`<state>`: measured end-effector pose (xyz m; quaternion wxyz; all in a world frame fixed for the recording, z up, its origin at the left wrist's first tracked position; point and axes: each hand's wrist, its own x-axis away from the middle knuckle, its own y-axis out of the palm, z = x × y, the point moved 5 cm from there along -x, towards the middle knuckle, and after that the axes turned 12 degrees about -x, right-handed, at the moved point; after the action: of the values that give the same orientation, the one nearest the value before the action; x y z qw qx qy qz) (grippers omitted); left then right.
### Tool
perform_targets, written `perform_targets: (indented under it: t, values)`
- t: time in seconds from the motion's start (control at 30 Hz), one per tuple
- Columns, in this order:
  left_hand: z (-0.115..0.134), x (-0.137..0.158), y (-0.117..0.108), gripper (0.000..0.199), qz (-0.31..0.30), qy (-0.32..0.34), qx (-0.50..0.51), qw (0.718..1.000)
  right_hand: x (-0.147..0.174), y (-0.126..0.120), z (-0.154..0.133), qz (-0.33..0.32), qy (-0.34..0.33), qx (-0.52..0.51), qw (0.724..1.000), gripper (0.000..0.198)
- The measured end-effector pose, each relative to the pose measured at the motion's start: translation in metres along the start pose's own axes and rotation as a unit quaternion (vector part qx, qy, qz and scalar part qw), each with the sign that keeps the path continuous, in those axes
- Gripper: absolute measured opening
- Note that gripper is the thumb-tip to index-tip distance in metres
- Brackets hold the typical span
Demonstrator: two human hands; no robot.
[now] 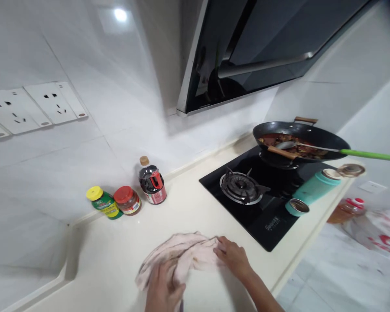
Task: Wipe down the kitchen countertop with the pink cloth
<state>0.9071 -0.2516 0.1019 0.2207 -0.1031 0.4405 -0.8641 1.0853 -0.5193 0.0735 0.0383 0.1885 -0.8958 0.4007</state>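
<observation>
A pale pink cloth (182,255) with brown stains lies bunched on the cream countertop (117,268). My left hand (164,286) presses on its left part, fingers curled into the folds and the thumb toward the right. At the cloth's right end, my right hand (232,256) grips the edge, its fingertips partly hidden by the fabric. Behind the cloth, against the wall, stand a green bottle with a yellow cap (104,203), a red-lidded jar (128,200) and a dark sauce bottle (152,182).
A black gas hob (256,225) lies to the right. Its far burner carries a wok (331,141) of food with a green-handled spatula (367,154). A teal flask (315,188) and teal cup (297,208) are near the counter's front edge. A range hood (247,60) hangs above.
</observation>
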Motion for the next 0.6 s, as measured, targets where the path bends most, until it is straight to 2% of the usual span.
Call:
perform_targets:
  t: [0.07, 0.13, 0.23, 0.3, 0.37, 0.43, 0.5, 0.57, 0.6]
  values:
    - [0.004, 0.001, 0.018, 0.05, -0.003, 0.044, -0.081, 0.996, 0.012, 0.009, -0.005, 0.012, -0.001, 0.004, 1.0, 0.017]
    - [0.003, 0.006, 0.025, 0.042, -0.002, 0.095, -0.14, 0.986, 0.029, 0.01, -0.005, 0.048, -0.015, 0.001, 0.999, 0.011]
    - [-0.002, 0.02, 0.014, 0.035, -0.015, 0.185, -0.119, 0.975, 0.059, 0.0, -0.009, 0.127, -0.084, -0.063, 0.986, 0.01]
    - [-0.006, 0.027, -0.004, 0.036, -0.024, 0.198, -0.062, 0.978, 0.078, -0.008, -0.014, 0.14, -0.135, -0.146, 0.97, 0.012]
    - [-0.011, 0.033, -0.022, 0.035, -0.04, 0.18, -0.014, 0.983, 0.096, -0.016, -0.019, 0.119, -0.163, -0.206, 0.958, 0.015]
    - [-0.014, 0.039, -0.033, 0.036, -0.077, 0.18, 0.0, 0.981, 0.112, -0.022, -0.021, 0.086, -0.17, -0.207, 0.96, 0.016]
    - [-0.02, 0.051, -0.033, 0.035, -0.138, 0.215, -0.022, 0.967, 0.128, -0.02, -0.016, 0.042, -0.172, -0.173, 0.969, 0.014]
    - [-0.03, 0.067, -0.024, 0.031, -0.198, 0.267, -0.063, 0.941, 0.143, -0.009, -0.004, -0.01, -0.172, -0.132, 0.976, 0.008]
    - [-0.035, 0.075, -0.02, 0.027, -0.209, 0.284, -0.085, 0.932, 0.148, -0.001, 0.003, -0.025, -0.172, -0.111, 0.979, 0.004]
